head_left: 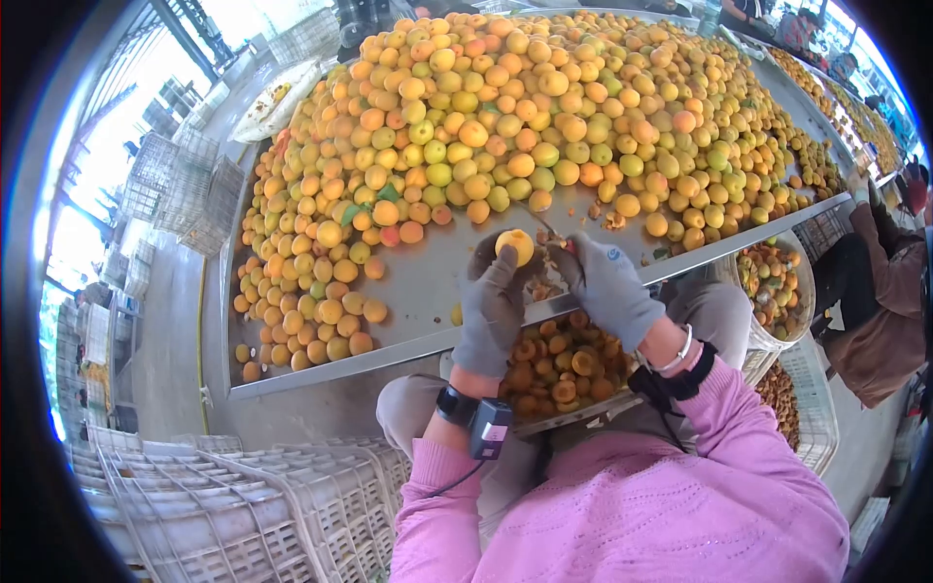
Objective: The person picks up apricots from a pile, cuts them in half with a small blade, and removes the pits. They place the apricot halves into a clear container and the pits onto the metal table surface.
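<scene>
Apricot (514, 246) whole, clasped in left hand (491, 311), up at near edge of surface (428, 282), just above lap basin (573, 410). Right hand (610, 287) with fingers against the fruit; cannot tell whether grasping a blade or only touching. Fair layer of halved fruit (564, 364) already in basin: some work done. Heap (544, 107) of uncut fruit across most of surface, so by judgement far more left than finished. Second basin (773, 282) of cut pieces at right, beside another person's sleeve (880, 321).

Matt knitted gloves (491, 311), smooth metal table (428, 277)
</scene>
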Demonstrator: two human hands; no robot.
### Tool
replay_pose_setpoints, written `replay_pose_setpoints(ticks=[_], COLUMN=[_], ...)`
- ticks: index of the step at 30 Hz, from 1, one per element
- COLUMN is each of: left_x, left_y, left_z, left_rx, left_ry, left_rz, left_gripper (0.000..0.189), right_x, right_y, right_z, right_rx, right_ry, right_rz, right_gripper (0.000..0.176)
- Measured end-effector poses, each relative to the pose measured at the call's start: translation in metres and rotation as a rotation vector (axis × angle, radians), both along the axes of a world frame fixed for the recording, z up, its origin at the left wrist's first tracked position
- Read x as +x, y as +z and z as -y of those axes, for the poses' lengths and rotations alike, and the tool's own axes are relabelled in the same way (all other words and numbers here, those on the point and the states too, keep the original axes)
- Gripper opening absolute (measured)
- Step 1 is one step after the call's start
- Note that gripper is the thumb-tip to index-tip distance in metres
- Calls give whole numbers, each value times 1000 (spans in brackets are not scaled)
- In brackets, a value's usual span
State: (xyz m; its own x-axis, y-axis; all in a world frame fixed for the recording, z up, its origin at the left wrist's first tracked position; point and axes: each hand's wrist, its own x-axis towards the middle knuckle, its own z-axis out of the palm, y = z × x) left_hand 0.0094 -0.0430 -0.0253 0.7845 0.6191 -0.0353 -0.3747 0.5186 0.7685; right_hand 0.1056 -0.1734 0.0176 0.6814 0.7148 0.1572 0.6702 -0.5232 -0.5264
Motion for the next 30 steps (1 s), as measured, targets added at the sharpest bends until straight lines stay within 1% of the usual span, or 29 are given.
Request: replay_pose_setpoints(ticks=[2,3,5,9,11,15,17,21,24,26,27,29,30], left_x=[2,2,-1,-2,-3,-1,-1,-1,-2,-1,-2,-5,-7], left_y=[10,8,3,5,5,3,-3,-3,-1,11,17,28,31], left_z=[2,1,-2,3,5,10,7,13,13,15,17,19,19], left_rx=[-130,-129,-192,-201,-86,-138,-169,-256,-189,-214,-204,-113,-106], left_ry=[-104,-102,-241,-153,-187,-153,-293,-319,-281,-266,-273,-167,-171], left_rz=[147,150,214,163,130,122,170,142,120,129,130,160,159], left_gripper=[37,37,38,39,45,48,50,52,48,39,39,29,29], right_x=[-13,-16,-22,-27,-30,-34,-33,-35,-36,-34,-35,-40,-41], right_y=[-2,-5,-14,-14,-16,-18,-21,-25,-26,-24,-21,-9,-6], right_z=[3,4,5,8,10,11,11,6,6,6,9,13,17], right_rx=[173,173,227,195,187,179,132,165,224,181,191,267,275], right_ry=[64,67,91,106,89,66,53,39,57,17,12,27,24], right_rz=[-128,-126,-127,-152,-179,-154,-178,-168,-166,-191,-187,-208,-209], right_gripper=[24,24,23,22,22,22,23,19,21,30,30,29,29])
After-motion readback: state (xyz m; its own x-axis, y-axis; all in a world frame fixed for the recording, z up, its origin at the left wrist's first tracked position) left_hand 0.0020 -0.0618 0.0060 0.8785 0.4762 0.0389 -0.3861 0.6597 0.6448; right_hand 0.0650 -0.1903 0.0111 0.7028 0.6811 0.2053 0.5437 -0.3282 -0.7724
